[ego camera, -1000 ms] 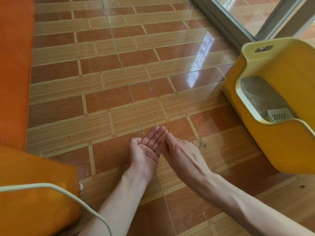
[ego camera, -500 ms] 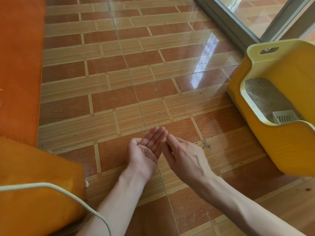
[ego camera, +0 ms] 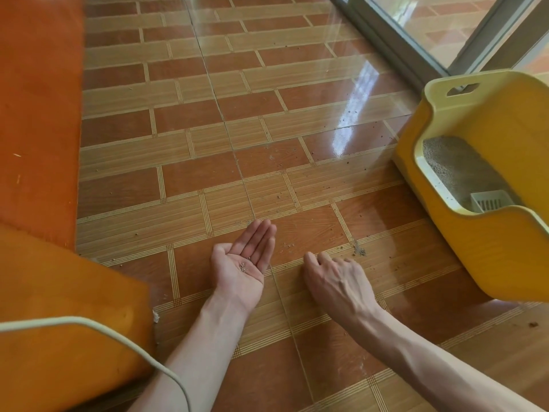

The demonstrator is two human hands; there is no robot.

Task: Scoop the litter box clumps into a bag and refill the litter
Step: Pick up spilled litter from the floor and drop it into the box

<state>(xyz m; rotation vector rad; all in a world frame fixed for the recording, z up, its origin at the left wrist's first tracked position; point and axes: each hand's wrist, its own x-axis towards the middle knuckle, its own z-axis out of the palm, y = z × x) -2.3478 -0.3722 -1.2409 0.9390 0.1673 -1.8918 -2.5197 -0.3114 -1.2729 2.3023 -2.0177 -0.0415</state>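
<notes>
The yellow high-walled litter box (ego camera: pixel 487 251) stands on the tiled floor at the right, with grey litter (ego camera: pixel 454 165) and a white slotted scoop (ego camera: pixel 490 200) inside. My left hand (ego camera: pixel 242 257) lies palm up just above the floor, fingers straight, with a few litter grains (ego camera: pixel 243 266) in the palm. To its right my right hand (ego camera: pixel 329 278) is palm down, its curled fingertips touching the floor near scattered litter grains (ego camera: pixel 360 251). Whether those fingertips pinch a grain is hidden.
An orange mat (ego camera: pixel 38 120) runs along the left, and an orange cushion (ego camera: pixel 59 331) with a white cable (ego camera: pixel 98 328) lies at the bottom left. A glass sliding door (ego camera: pixel 439 28) is at the top right. Stray grains dot the tiles near the box.
My right hand has moved away from my left palm, to the right and down onto the floor. My left hand stays palm up with the grains.
</notes>
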